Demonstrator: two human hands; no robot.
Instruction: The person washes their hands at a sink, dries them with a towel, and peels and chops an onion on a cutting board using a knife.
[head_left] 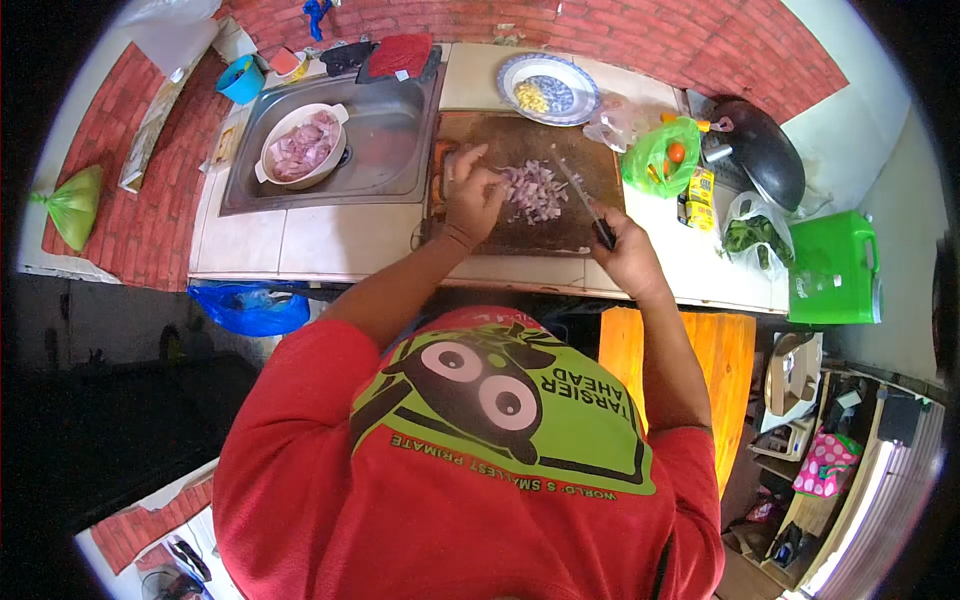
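Note:
My right hand (630, 258) is closed around the black handle of a kitchen knife (577, 185). The blade points away from me, over the wooden cutting board (510, 238). Left of the blade lies a heap of chopped purple onion (537, 192). At the heap's left edge is my left hand (474, 196), its fingers apart and some of them raised. The fingertips are close to the onion pieces; whether they touch any is unclear.
A white bowl of raw meat (339, 110) sits in the steel sink (390, 185). Behind the board stands a blue-patterned plate (580, 112) with chopped yellowish pieces. To the right are a green bag with tomatoes (663, 160), a bag of leafy greens (755, 235), a black wok (765, 150) and a green jug (830, 270).

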